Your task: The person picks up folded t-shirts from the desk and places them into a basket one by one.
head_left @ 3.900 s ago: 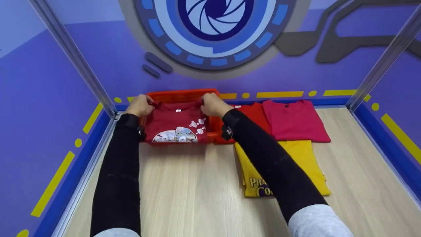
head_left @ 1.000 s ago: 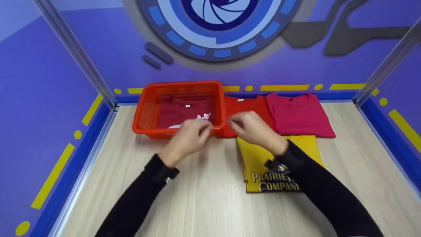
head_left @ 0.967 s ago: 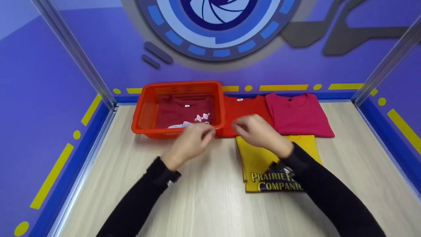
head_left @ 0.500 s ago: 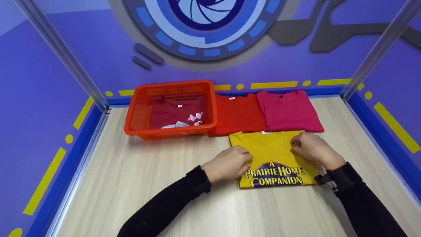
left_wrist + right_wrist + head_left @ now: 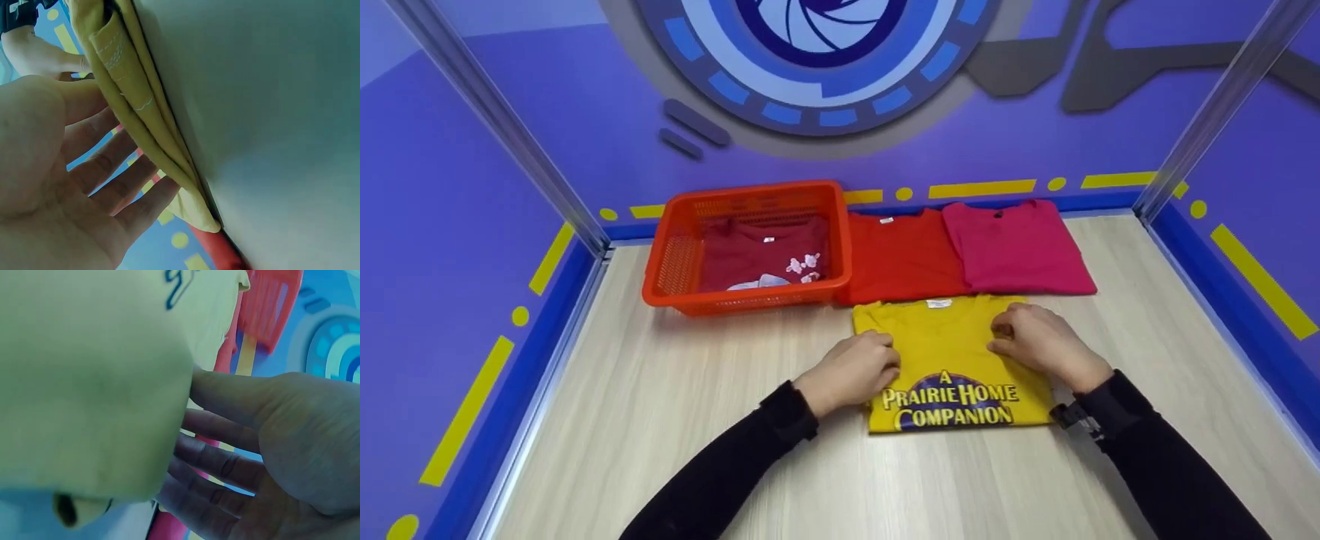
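A folded yellow T-shirt printed "A Prairie Home Companion" lies on the table in the head view. On its left side rests my left hand; the left wrist view shows long, spread fingers against the layered fold. My right hand touches the shirt's upper right part from above. Its spread, nearly straight fingers meet the shirt's side edge in the right wrist view. The cloth hides the fingertips of both hands in the wrist views.
An orange-red basket with a dark red T-shirt inside stands at the back left. Beside it lie a folded red T-shirt and a folded pink T-shirt. Purple wall panels enclose the back and sides.
Earlier both hands lowered the dark red T-shirt into the basket and let it go. They then moved right onto the yellow T-shirt, which has slid left along the table over the last half second.
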Demonstrator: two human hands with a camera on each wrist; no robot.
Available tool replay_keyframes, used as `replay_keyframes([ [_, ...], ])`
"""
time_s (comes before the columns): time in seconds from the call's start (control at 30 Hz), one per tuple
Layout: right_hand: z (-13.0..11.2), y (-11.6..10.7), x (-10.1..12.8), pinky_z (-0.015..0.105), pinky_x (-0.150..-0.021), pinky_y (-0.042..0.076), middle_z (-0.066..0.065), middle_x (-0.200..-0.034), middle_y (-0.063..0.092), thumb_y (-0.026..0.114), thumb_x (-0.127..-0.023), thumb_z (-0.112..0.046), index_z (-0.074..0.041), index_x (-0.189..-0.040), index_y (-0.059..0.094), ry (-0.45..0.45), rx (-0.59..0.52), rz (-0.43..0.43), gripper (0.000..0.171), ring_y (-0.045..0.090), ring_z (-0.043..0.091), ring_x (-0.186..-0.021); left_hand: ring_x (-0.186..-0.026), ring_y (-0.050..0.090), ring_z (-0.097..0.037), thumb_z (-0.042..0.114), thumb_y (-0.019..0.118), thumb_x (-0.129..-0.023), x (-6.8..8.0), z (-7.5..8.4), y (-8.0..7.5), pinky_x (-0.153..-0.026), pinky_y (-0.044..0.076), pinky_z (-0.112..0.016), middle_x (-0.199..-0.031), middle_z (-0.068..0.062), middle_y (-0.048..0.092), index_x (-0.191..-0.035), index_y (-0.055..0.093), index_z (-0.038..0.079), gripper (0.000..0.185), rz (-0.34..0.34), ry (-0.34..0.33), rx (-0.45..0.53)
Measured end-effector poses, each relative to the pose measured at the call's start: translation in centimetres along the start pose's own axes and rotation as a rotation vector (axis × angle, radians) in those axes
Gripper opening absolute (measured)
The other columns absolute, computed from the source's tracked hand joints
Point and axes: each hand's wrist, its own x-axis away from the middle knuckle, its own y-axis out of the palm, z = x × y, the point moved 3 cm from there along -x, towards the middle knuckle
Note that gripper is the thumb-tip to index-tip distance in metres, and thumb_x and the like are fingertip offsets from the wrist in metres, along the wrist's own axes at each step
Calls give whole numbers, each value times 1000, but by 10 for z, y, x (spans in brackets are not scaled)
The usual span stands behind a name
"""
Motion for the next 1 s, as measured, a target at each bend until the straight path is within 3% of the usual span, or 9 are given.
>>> replay_keyframes([
  [0.3,-51,25,-17,49,-82,58,9,-99,71,88,-96,-30,-6,-108,83,-52,6,0,27,65,25,-87,-99,65,-20,28,71,-109,51,-32,-2,-90,60,-35,-105,1,73,-109,85,17,18,49,-128,85],
  [0.57,-87,33,-28,47,-76,58,7,-97,69,90,-94,-32,-8,-102,82,-113,19,53,27,66,25,-82,-97,67,-21,27,73,-107,74,-57,-13,-92,61,-39,-101,0,76,-105,85,16,17,111,-214,116],
  [0.7,-87,29,-32,47,-80,59,8,-98,76,88,-95,-31,-7,-105,84,-118,-39,63,26,68,25,-86,-97,69,-19,27,73,-108,78,-67,-19,-95,61,-40,-101,1,79,-106,85,17,16,93,-216,184],
  [0.83,-75,18,-40,51,-86,62,14,-102,80,83,-98,-21,-3,-110,85,-69,-64,170,21,75,32,-93,-103,72,-21,25,72,-108,79,-79,-27,-102,61,-42,-107,0,82,-114,84,14,17,83,-228,285],
  [0.93,-66,12,-45,55,-88,63,18,-105,78,80,-100,-19,0,-114,82,-18,-20,212,24,75,38,-96,-116,72,-26,23,72,-108,79,-90,-30,-110,59,-46,-121,-7,80,-125,81,9,24,115,-319,279],
  [1.0,-63,12,-49,55,-88,63,19,-106,76,79,-101,-21,1,-117,81,5,-8,183,27,74,38,-97,-125,70,-30,22,71,-108,78,-99,-30,-115,57,-49,-131,-12,77,-134,77,5,31,134,-392,249],
])
